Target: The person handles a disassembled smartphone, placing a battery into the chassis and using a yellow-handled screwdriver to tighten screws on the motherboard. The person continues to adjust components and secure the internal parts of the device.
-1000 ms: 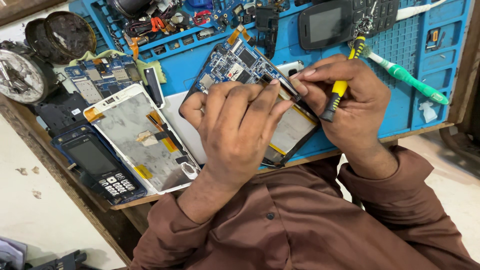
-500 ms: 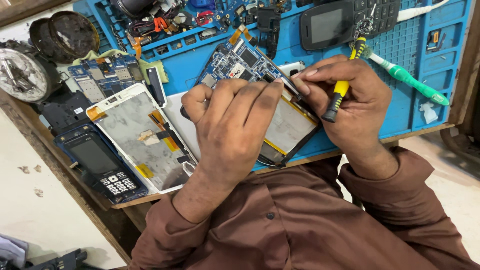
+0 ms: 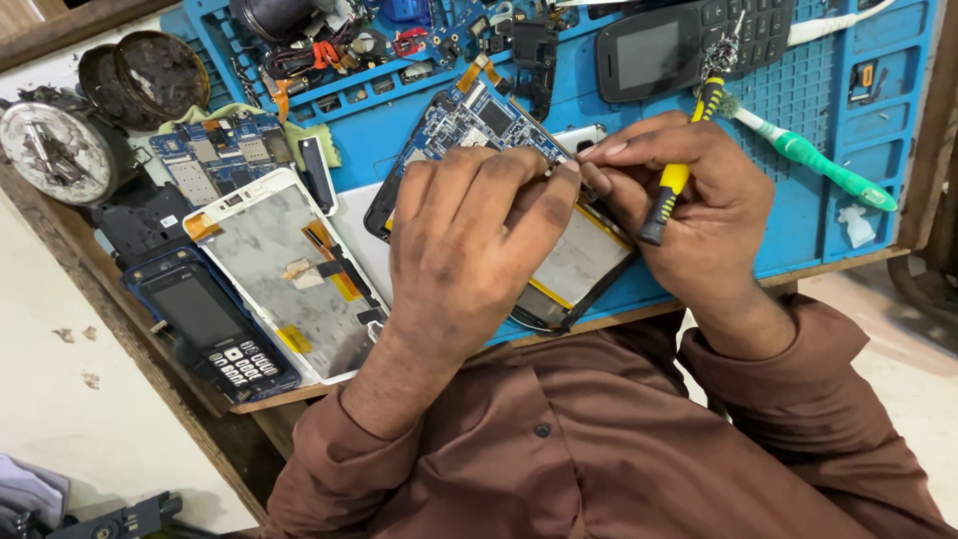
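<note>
- Opened phone [image 3: 559,269] lies on blue mat [image 3: 798,220], circuit board [image 3: 469,120] and battery exposed.
- Left hand [image 3: 469,250] fingers press it down.
- Right hand [image 3: 689,200] fingers grip yellow screwdriver [image 3: 671,185].

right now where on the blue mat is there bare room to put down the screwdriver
Bare mat shows right of the right hand, below the green toothbrush, up to the mat's edge. A smaller strip lies between the keypad phone and the opened phone. The tray of parts and the left side are crowded.

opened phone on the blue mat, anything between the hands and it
Nothing visible does. The left hand lies right on the opened phone, covering its middle, and the right hand, holding a yellow-handled screwdriver, meets it at the phone's edge.
</note>
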